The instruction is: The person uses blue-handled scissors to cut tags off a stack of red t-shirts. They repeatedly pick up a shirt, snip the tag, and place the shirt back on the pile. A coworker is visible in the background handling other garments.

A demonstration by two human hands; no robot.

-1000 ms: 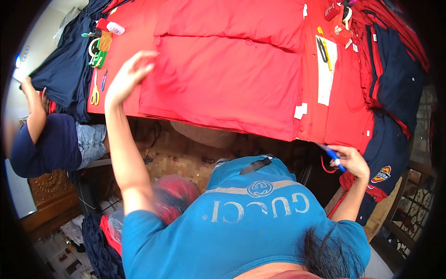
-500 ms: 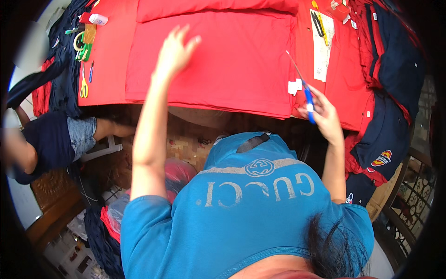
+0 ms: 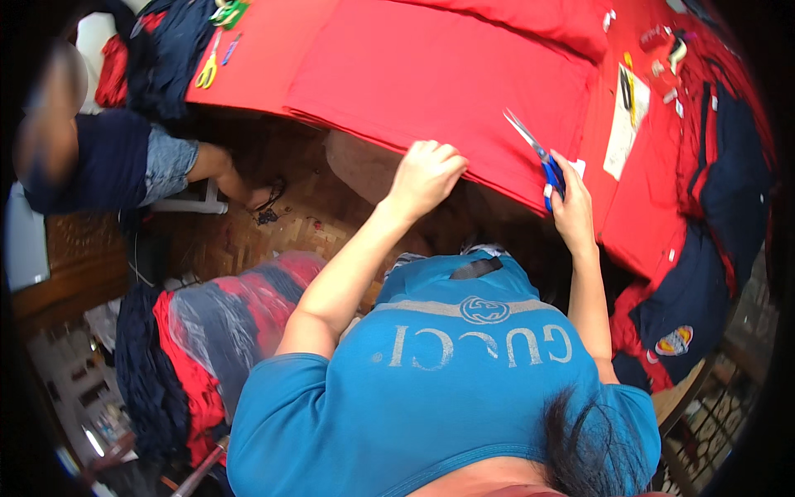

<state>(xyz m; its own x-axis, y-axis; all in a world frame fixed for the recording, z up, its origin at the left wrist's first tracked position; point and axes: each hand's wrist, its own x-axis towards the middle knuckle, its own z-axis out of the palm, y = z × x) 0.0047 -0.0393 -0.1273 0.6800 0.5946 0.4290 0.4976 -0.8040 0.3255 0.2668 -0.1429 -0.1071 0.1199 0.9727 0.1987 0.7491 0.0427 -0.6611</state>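
Counter (image 3: 248, 74): red-covered, stacked red fabric (image 3: 439, 83) reaching its near edge.
Left hand (image 3: 426, 176): fingers clenched on the fabric's near edge.
Right hand (image 3: 571, 207): fingers grasping blue-handled scissors (image 3: 537, 157), blades apart, pointing away over the fabric, just right of the left hand.

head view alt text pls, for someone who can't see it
Seen from above, a person's left hand grips the near edge of a stack of red fabric on a table, while the right hand holds blue-handled scissors at that edge. Another person sits at left.
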